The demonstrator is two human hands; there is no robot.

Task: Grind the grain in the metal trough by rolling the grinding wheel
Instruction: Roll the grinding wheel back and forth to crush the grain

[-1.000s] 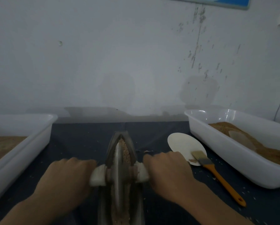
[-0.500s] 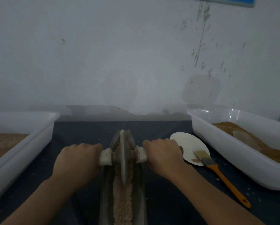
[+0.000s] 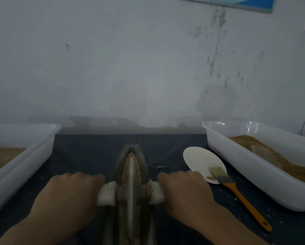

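Head view: a person works a boat-shaped metal trough [image 3: 130,152] that lies lengthwise on a dark counter [image 3: 88,152], its pointed far end aimed at a stained pale wall [image 3: 130,68]. The grinding wheel [image 3: 131,188] stands upright on its thin edge inside the trough, about midway along its visible length, with coarse tan grain [image 3: 126,169] packed on both sides of the disc and up to the trough's far tip. Just left of the trough, the left hand [image 3: 67,197] has its grip clenched around the white-wrapped axle handle [image 3: 106,193], knuckles up; just right of the trough, the right hand [image 3: 187,191] grasps the matching handle in the same way, fingers curled over it. The near stretch of the trough, below the wheel, is blurred and dim, and its contents cannot be told.

Right of the trough, beyond the right hand, a white paper plate [image 3: 201,161] lies flat on the counter, and a brush with an orange handle [image 3: 240,197] rests with its bristles on the plate's near edge, the handle pointing away from the trough. Farther right of the trough stands a white plastic tub [image 3: 250,175] holding brown meal and a pale scoop-like piece. Well left of the trough, a second white tub [image 3: 24,156] holds a level bed of tan grain. Pale flecks dot the counter near the brush
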